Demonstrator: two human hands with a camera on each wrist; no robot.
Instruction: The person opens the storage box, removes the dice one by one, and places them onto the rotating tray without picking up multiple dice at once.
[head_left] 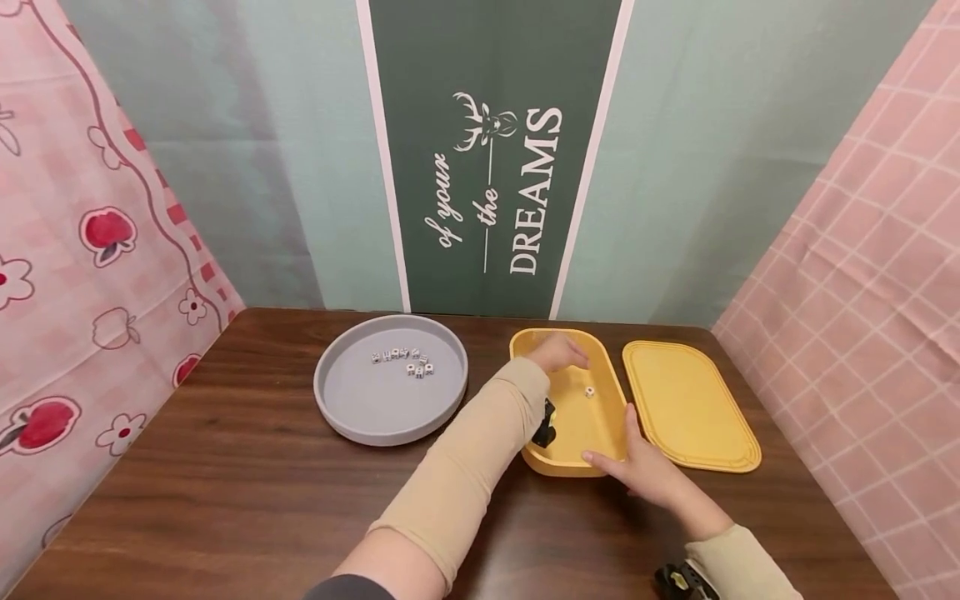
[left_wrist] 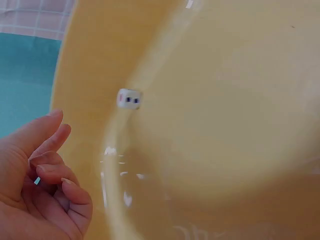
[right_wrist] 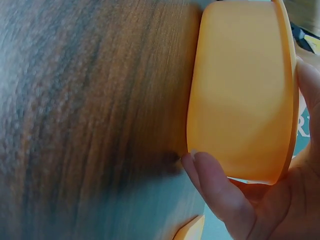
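A yellow rectangular box with rounded corners stands at the centre right of the table. Inside it my left hand hovers near the far end. In the left wrist view its fingers are loosely bent around nothing. A white die lies on the box floor; close up, one die shows two dark pips. My right hand grips the near right corner of the box, thumb at the rim and fingers against the outer wall.
Left of the box is a round grey tray with several white dice in its far half. A yellow lid lies flat to the right. Curtains hang behind and at both sides of the dark wooden table.
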